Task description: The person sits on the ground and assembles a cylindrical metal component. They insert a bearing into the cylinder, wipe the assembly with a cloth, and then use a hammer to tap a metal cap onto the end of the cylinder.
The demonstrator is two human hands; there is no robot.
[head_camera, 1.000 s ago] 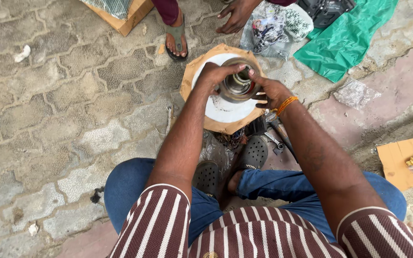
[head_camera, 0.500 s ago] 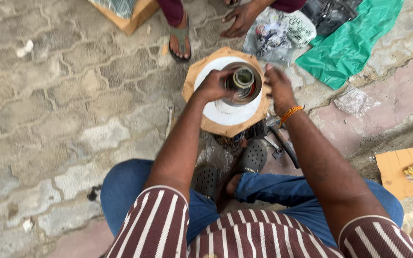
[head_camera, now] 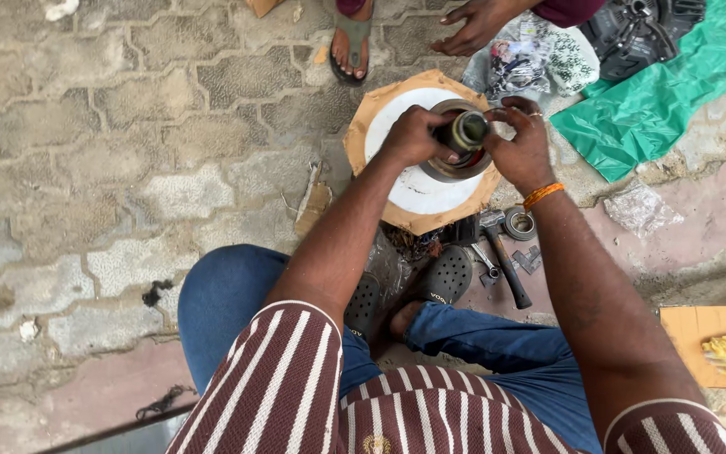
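Up near the top centre of the frame, both hands closed around a round metal part (head_camera: 461,143): left hand (head_camera: 413,134) curled on its left side, right hand (head_camera: 521,147) wrapped on its right, fingers pressed to a dark cylindrical stub rising from its middle. Resting between the two palms, over a white disc on a wooden block (head_camera: 363,134). Lower right of that, a hammer (head_camera: 506,261) and a small bearing ring (head_camera: 519,224) on the paving. Farther up, another person's hand (head_camera: 472,21) flat on the ground beside a green sheet (head_camera: 657,101).
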